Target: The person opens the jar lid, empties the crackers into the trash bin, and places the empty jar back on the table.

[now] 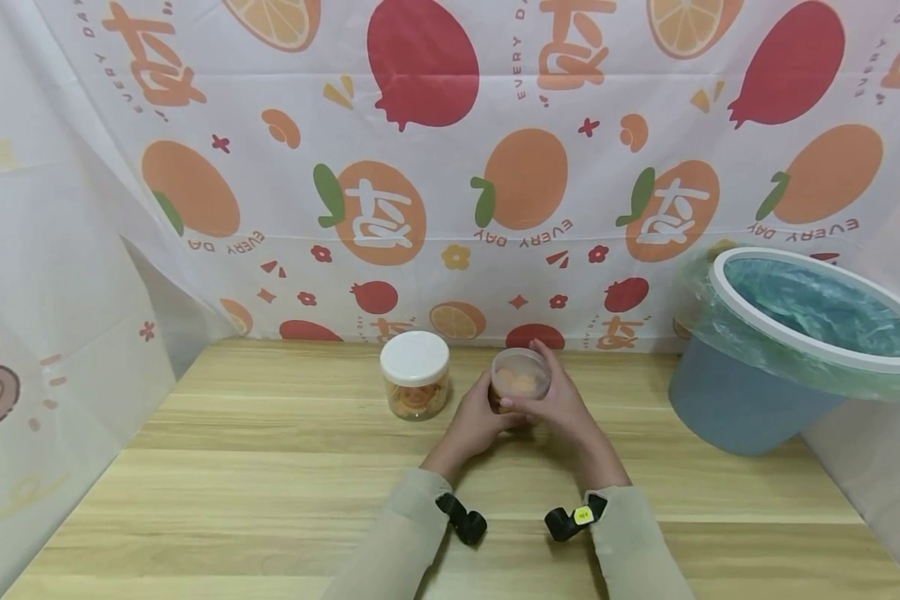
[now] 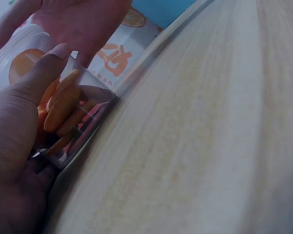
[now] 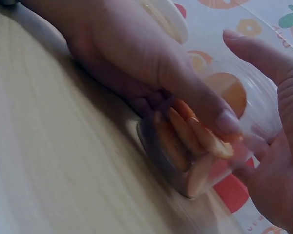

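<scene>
A clear plastic jar [image 1: 521,377] with a translucent top stands on the wooden table, near the back edge. Orange-brown oblong pieces [image 2: 63,105] show through its wall. My left hand [image 1: 480,419] grips the jar's body from the left, its thumb [image 3: 219,114] lying along the side wall. From the right, my right hand [image 1: 562,406] holds the jar round its top, thumb at the near side of the rim and a finger at the far side. Part of that hand's fingers is hidden behind the jar in the right wrist view.
Left of the hands stands another clear jar [image 1: 416,375] with a white lid and orange contents. A blue-grey bin [image 1: 750,404], lined with a green bag, stands at the right. Fruit-printed cloth [image 1: 450,192] hangs behind the wooden table [image 1: 270,483].
</scene>
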Action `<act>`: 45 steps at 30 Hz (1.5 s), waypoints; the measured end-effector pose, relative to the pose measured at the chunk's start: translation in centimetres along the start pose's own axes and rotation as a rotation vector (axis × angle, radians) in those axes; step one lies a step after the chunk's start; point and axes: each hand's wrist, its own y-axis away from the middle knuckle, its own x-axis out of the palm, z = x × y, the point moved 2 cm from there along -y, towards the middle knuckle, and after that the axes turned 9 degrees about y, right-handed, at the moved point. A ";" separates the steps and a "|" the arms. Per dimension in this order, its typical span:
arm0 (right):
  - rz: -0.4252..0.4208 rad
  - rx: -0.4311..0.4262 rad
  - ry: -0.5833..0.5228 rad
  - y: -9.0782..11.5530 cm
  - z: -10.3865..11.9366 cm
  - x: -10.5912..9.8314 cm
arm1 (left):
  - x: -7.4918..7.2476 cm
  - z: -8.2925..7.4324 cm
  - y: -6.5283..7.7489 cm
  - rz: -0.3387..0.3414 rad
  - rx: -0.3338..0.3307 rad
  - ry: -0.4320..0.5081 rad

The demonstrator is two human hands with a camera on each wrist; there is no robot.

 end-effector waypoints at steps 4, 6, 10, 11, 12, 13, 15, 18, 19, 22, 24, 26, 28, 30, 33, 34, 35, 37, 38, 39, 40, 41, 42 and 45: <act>0.049 -0.015 0.024 0.3 0.2 -0.8 | 0.0 -0.1 0.0 -0.011 -0.007 -0.012; 0.076 -0.025 0.036 0.4 0.3 -1.2 | 0.0 0.0 0.0 -0.012 -0.009 -0.016; 0.100 -0.025 0.070 0.6 0.3 -1.9 | 0.0 -0.1 0.1 -0.010 -0.004 -0.010; 0.098 -0.021 0.084 0.6 0.3 -2.0 | 0.0 -0.1 0.1 -0.009 -0.002 -0.009; 0.098 -0.021 0.091 0.6 0.3 -2.1 | 0.0 -0.1 0.1 -0.008 -0.002 -0.006; 0.094 -0.024 0.096 0.6 0.3 -2.1 | 0.0 -0.2 0.2 -0.007 -0.003 0.000; 0.085 -0.029 0.087 0.6 0.3 -2.1 | 0.0 -0.2 0.2 -0.010 -0.011 0.016; 0.071 -0.054 0.060 0.5 0.5 -2.2 | 0.0 -0.3 0.3 -0.017 -0.025 0.040; 0.063 -0.057 0.055 0.5 0.5 -2.2 | -0.1 -0.3 0.3 -0.021 -0.028 0.049; 0.039 -0.052 0.054 0.6 0.7 -2.4 | -0.2 -0.3 0.2 -0.026 -0.038 0.063; 0.026 -0.038 0.057 0.6 0.6 -2.7 | -0.1 -0.3 0.1 -0.018 -0.033 0.070; 0.016 -0.024 0.058 0.6 0.4 -2.9 | 0.0 -0.2 0.0 -0.007 -0.030 0.073; 0.016 -0.027 0.062 0.5 -0.1 -3.0 | 0.1 -0.2 0.0 0.003 -0.026 0.076; 0.016 -0.030 0.065 0.5 -0.1 -3.1 | 0.1 -0.2 0.0 0.006 -0.031 0.078; 0.025 -0.044 0.059 0.5 -0.3 -3.1 | 0.2 -0.1 0.0 0.006 -0.037 0.078; 0.024 -0.043 0.055 0.4 -0.4 -3.1 | 0.2 -0.1 0.0 0.005 -0.033 0.078; 0.020 -0.039 0.049 0.4 -0.5 -3.2 | 0.2 -0.2 0.0 0.005 -0.030 0.077; 0.014 -0.039 0.043 0.4 -0.6 -3.2 | 0.2 -0.2 -0.1 0.005 -0.027 0.079; 0.009 -0.036 0.040 0.4 -0.6 -3.2 | 0.2 -0.2 -0.1 0.004 -0.024 0.082; 0.000 -0.033 0.037 0.3 -0.7 -3.2 | 0.3 -0.2 -0.1 0.003 -0.023 0.082; -0.009 -0.029 0.034 0.2 -0.6 -3.1 | 0.2 -0.3 -0.1 0.001 -0.022 0.085; -0.018 -0.027 0.028 0.2 -0.6 -3.0 | 0.2 -0.3 -0.2 -0.001 -0.027 0.086; -0.024 -0.026 0.022 0.2 -0.5 -2.9 | 0.2 -0.3 -0.2 -0.003 -0.030 0.084; -0.050 -0.010 0.004 0.2 -0.4 -2.4 | 0.2 -0.2 -0.2 -0.004 -0.026 0.073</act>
